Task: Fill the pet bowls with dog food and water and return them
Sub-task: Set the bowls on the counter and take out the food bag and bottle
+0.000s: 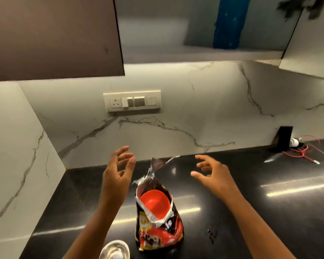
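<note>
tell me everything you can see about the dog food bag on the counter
The red, black and yellow printed dog food bag stands upright on the glossy black countertop, between the person's two forearms. It looks like crinkled foil-lined plastic. Its top is torn open, with a ragged silvery flap sticking up. A round orange plastic scoop sits in the mouth. Neither hand touches it.

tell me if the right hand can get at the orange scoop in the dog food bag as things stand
Probably yes. The right hand is open and empty just above and right of the dog food bag, whose mouth gapes upward with the orange scoop exposed; only the bag's torn foil edge crowds it.
</note>
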